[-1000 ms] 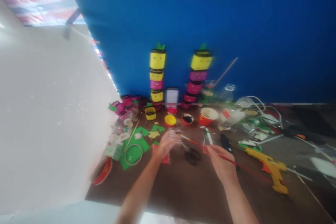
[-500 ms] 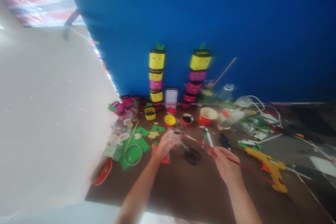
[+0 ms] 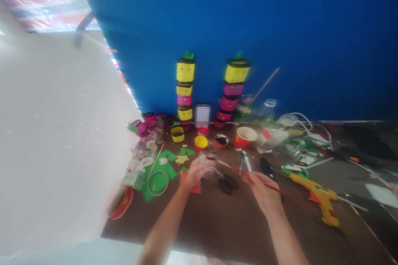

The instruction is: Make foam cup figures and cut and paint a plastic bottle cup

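My left hand (image 3: 196, 171) is closed around a clear plastic piece (image 3: 207, 161), seemingly the cut part of a bottle. In my right hand (image 3: 263, 188) is a long red-handled paintbrush (image 3: 234, 169), gripped between thumb and fingers. The brush's dark tip meets the rim of the plastic piece. Beneath and between the hands lie black-handled scissors (image 3: 228, 184). A red sheet (image 3: 195, 187) is partly hidden by my left hand. Beyond the hands stand a yellow paint cup (image 3: 201, 142) and a cup of black paint (image 3: 222, 140).
Two tall stacks of painted yellow and pink pots (image 3: 185, 71) stand against the blue board (image 3: 280, 29). A yellow glue gun (image 3: 323, 198) lies at right, near plastic scraps. Green sheets (image 3: 158, 176) and a tape roll (image 3: 158, 183) are at left. A red-and-white paper cup (image 3: 245, 137) stands behind.
My right hand and the paintbrush have shifted slightly to the left, the brush tip moving with them along the plastic piece's rim. My left hand stays nearly in place.
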### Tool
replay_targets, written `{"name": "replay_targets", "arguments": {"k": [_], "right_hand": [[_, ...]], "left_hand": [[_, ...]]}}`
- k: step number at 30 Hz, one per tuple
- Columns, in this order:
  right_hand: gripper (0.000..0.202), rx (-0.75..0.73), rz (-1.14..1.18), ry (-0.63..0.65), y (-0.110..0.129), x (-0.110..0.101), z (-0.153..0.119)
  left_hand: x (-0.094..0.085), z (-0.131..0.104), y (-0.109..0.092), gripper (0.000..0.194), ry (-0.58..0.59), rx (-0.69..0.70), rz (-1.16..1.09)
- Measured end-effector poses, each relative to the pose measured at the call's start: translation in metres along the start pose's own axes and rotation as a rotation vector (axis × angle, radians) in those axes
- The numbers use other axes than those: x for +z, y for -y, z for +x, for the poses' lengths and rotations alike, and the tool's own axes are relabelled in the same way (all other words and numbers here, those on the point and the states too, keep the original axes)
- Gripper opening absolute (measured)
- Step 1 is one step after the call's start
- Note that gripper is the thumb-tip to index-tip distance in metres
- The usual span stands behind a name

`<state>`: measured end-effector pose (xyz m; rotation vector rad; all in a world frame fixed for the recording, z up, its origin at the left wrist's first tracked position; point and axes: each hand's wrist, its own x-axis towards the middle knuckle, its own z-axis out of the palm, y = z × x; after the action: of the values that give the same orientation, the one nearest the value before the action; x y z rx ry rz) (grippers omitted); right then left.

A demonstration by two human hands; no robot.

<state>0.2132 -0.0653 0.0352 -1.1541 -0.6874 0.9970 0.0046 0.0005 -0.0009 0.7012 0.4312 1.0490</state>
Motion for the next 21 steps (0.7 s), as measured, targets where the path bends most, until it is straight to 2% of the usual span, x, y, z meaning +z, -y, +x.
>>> {"name": "replay_targets", "arguments": {"k": [5,9,12,16,21], "right_hand": [[0.024,-0.059,-0.015,-0.026,0.004,-0.011,0.003],[0.028,-0.117,-0.088,-0.075,0.011,-0.011,0.019],[0.027,-0.165,-0.228,-0.096,0.02,-0.003,0.038],[0.023,-0.237,-0.472,-0.057,0.029,0.015,0.063],[0.009,-0.331,-0.667,-0.005,0.024,0.036,0.08]], "left_hand": [[0.0,-0.001,0.0,0.039,0.004,0.0,-0.011],[0.003,0.0,-0.001,0.042,0.009,-0.009,-0.068],[0.003,0.0,0.0,0.042,0.024,-0.021,-0.088],[0.003,0.0,0.001,0.041,0.019,0.004,-0.078],[0.006,0.001,0.001,0.041,0.001,0.025,-0.034]]}}
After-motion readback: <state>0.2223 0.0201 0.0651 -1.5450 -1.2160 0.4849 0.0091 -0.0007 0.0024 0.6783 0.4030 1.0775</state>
